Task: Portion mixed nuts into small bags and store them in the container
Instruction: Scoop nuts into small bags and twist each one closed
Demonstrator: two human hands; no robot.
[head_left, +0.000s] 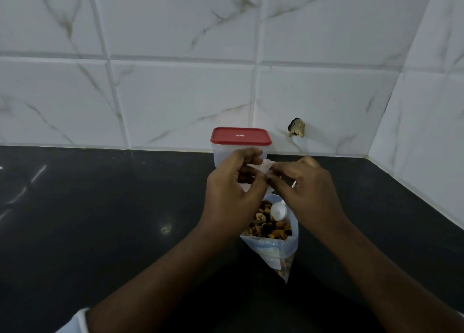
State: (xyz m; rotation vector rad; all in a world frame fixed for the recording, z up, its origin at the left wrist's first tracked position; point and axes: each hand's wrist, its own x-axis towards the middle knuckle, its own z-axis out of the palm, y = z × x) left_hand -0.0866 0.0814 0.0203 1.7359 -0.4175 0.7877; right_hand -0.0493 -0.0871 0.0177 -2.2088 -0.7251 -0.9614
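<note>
Pinching small bag [256,168], both hands raised.

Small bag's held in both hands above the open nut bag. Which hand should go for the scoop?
Probably right. The right hand hovers directly over the white scoop lying in the nut bag. The left hand pinches more of the small bag, so it can keep holding it.
</note>
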